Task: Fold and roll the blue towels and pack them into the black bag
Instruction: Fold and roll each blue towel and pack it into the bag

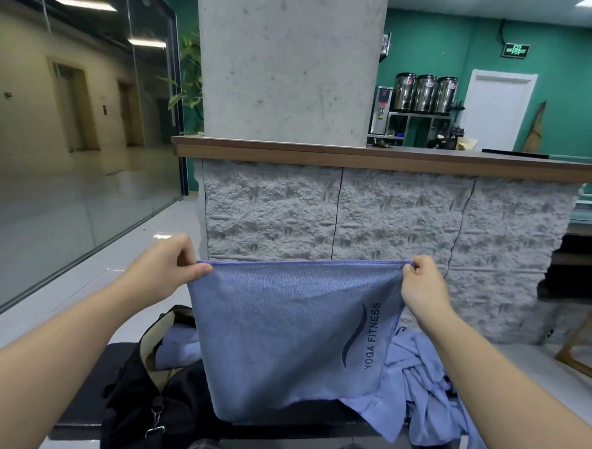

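1. Black fabric comes first: the black bag (141, 398) sits open on the dark bench (84, 385) at the lower left. A rolled blue towel (178, 350) shows inside its mouth, so at least one towel looks packed.
2. At the lower right, a loose heap of blue towels (426, 396) lies crumpled on the bench, not yet folded or rolled. By that heap, a good share of the task is left.
3. Above the bench hangs the held towel (282, 337), printed "YOGA FITNESS", spread flat. Its lower edge drapes onto the bench between bag and heap. It seems to be at the start of its fold, with rolling and packing to come.
4. The left hand (168, 269) pinches the towel's top left corner between thumb and curled fingers.
5. The right hand (421, 286) pinches the top right corner the same way, keeping the top hem taut.
6. Beyond stands a grey stone-faced counter (390, 222) with a wooden top.
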`<state>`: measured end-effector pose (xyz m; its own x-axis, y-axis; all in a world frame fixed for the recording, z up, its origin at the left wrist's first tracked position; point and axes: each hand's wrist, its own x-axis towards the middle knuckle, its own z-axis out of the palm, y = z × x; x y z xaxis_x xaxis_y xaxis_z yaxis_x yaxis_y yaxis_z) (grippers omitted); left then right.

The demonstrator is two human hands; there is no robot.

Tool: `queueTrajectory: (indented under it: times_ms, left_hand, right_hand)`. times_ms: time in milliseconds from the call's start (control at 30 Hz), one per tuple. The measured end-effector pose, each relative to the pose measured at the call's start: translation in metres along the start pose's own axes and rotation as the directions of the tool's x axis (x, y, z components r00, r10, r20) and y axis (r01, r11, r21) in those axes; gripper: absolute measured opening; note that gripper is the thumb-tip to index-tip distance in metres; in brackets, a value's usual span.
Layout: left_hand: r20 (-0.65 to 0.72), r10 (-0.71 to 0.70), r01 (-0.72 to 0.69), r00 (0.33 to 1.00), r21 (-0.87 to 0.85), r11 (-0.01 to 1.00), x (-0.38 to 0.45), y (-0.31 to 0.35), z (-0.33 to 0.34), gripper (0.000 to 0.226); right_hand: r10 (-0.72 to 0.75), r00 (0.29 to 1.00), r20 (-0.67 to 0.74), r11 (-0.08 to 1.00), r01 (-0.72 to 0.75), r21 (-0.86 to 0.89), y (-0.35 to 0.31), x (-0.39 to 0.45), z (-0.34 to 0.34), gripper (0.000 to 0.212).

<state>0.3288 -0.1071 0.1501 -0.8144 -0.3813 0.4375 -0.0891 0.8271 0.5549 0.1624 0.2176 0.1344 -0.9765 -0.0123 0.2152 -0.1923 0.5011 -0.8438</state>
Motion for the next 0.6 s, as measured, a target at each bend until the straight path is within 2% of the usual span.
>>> queueTrajectory:
  times_ms: [100, 167, 200, 267, 300, 367, 400, 433, 500, 600]
  left_hand:
    - [0.104, -0.038, 0.050, 0.994, -0.113, 0.992, 0.000, -0.001, 0.006, 0.015]
    - [0.177, -0.129, 0.174, 0.976, -0.271, 0.947, -0.002, 0.003, 0.012, 0.022]
    - [0.229, -0.185, 0.268, 0.956, -0.411, 0.871, -0.003, 0.006, 0.015, 0.030]
    - [0.345, -0.226, 0.404, 0.911, -0.637, 0.657, -0.006, 0.013, 0.019, 0.036]
    - [0.388, -0.222, 0.441, 0.895, -0.686, 0.578, -0.007, 0.016, 0.020, 0.035]
    - [0.442, -0.190, 0.473, 0.876, -0.715, 0.516, -0.009, 0.020, 0.019, 0.021]
    - [0.467, -0.156, 0.477, 0.870, -0.719, 0.505, -0.011, 0.022, 0.018, 0.023]
    - [0.494, -0.115, 0.480, 0.862, -0.720, 0.501, -0.012, 0.023, 0.017, 0.035]
    - [0.504, -0.040, 0.442, 0.863, -0.714, 0.543, -0.013, 0.029, 0.017, 0.044]
    - [0.386, -0.027, 0.316, 0.922, -0.711, 0.628, -0.015, 0.044, 0.022, 0.027]
  right_hand:
    - [-0.005, 1.000, -0.013, 1.000, 0.004, -0.020, 0.004, 0.001, 0.002, 0.024]
    - [-0.005, 1.000, -0.022, 1.000, 0.005, -0.022, 0.008, 0.002, 0.002, 0.030]
    - [0.004, 1.000, -0.008, 1.000, -0.004, -0.008, 0.010, 0.002, 0.002, 0.034]
    - [0.049, 0.998, 0.026, 0.996, -0.051, 0.072, 0.012, 0.001, 0.001, 0.041]
    - [0.082, 0.996, 0.032, 0.990, -0.085, 0.112, 0.013, 0.001, 0.000, 0.043]
    - [0.155, 0.986, 0.054, 0.973, -0.162, 0.163, 0.011, -0.002, -0.003, 0.043]
    - [0.188, 0.980, 0.070, 0.963, -0.198, 0.182, 0.009, -0.003, -0.004, 0.042]
    - [0.213, 0.973, 0.089, 0.953, -0.227, 0.199, 0.006, -0.003, -0.005, 0.040]
    - [0.229, 0.963, 0.141, 0.938, -0.257, 0.232, -0.002, -0.005, -0.006, 0.038]
    - [0.170, 0.965, 0.200, 0.915, -0.230, 0.330, -0.018, -0.013, -0.005, 0.038]
